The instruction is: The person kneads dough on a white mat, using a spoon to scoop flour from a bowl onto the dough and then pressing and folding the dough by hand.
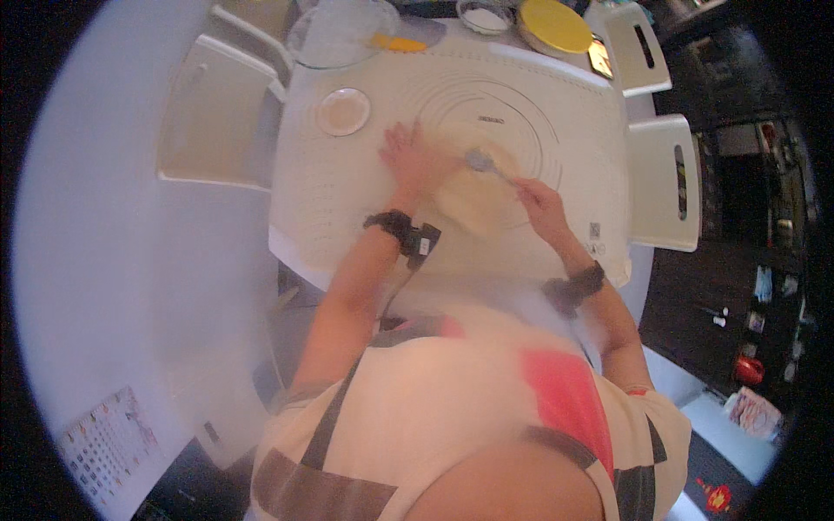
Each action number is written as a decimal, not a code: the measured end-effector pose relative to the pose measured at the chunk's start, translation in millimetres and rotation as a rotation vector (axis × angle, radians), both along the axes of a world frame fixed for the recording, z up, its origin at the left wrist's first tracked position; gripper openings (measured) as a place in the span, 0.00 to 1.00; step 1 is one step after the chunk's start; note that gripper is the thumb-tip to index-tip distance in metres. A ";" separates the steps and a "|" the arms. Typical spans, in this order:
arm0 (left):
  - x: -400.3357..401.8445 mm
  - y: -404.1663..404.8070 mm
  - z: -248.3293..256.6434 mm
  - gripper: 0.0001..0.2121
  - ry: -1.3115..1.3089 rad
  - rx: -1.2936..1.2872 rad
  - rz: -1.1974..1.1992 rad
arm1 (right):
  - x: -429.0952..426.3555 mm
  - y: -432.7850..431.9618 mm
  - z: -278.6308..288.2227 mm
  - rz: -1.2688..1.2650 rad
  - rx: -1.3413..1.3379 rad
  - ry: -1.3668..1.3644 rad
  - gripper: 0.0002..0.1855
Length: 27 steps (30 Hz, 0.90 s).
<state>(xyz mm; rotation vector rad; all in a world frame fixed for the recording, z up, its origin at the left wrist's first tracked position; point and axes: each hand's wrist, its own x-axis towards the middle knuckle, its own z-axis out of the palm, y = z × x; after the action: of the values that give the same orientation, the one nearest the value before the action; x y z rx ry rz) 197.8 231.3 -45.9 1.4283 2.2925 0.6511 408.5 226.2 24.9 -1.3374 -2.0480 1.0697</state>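
Note:
A flat, pale sheet of dough (472, 205) lies on a light pastry mat (313, 176) printed with rings and measuring marks. My right hand (544, 207) grips the handle of a metal spoon (480, 159), whose head is over the upper part of the dough. My left hand (409, 156), fingers apart, is at the dough's left edge and seems to touch it with the thumb side. It holds nothing that I can see. The picture is hazy, so the dough's outline and what the spoon carries are unclear.
A small white dish (343, 112) sits left of my left hand. At the far edge are a large clear bowl (339, 32), an orange-handled utensil (401, 43), a glass bowl of white powder (483, 18), a yellow lid (556, 25) and a phone (600, 57). White chairs (661, 182) flank the table.

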 end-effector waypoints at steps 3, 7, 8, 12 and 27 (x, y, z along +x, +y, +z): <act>1.1 -5.6 16.8 0.47 0.070 -0.041 -0.060 | -39.8 27.9 27.0 0.152 0.112 -0.081 0.12; 0.8 -20.7 16.1 0.45 0.051 -0.129 -0.081 | -124.5 74.7 13.2 0.356 0.159 -0.179 0.12; 2.2 -24.2 10.7 0.44 0.059 -0.136 -0.079 | -147.6 84.6 5.0 0.375 0.125 -0.195 0.12; 4.3 -35.1 8.9 0.42 0.184 -0.090 -0.118 | -197.0 110.1 -14.8 0.356 0.029 -0.208 0.13; 3.0 -36.0 -10.0 0.45 0.190 0.090 -0.132 | -210.4 105.2 -3.7 0.525 0.430 -0.458 0.11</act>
<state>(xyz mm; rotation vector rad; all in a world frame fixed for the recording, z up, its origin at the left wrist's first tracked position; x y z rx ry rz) 200.8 195.3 -55.9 1.7351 2.3087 0.6086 198.1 331.4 21.1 -0.8963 -2.8669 0.4649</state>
